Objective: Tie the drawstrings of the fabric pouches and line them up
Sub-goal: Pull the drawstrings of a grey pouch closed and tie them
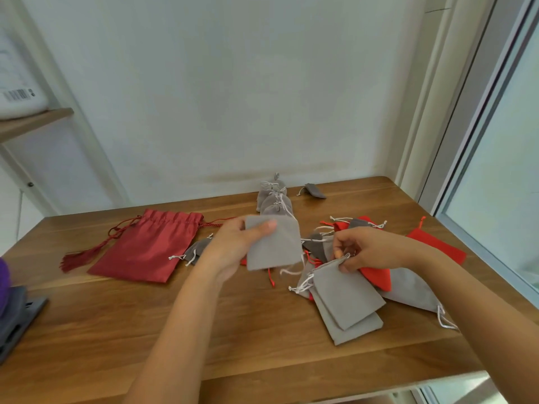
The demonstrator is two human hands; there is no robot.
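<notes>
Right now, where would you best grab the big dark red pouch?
Pinch the gathered mouth of the dark red pouch, coming down from above at its far end. It lies flat on the table, so only those bunched pleats likely offer a fold to grip.

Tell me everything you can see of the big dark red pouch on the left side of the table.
The large dark red pouch looks like shiny, satin-like fabric. It lies flat and slanted on the wooden table, with its gathered, pleated mouth towards the wall. A matching red cord comes out on both sides of the neck, and on the left it ends in a tassel. No knot is visible. A small dark grey pouch lies at its right edge.
</notes>
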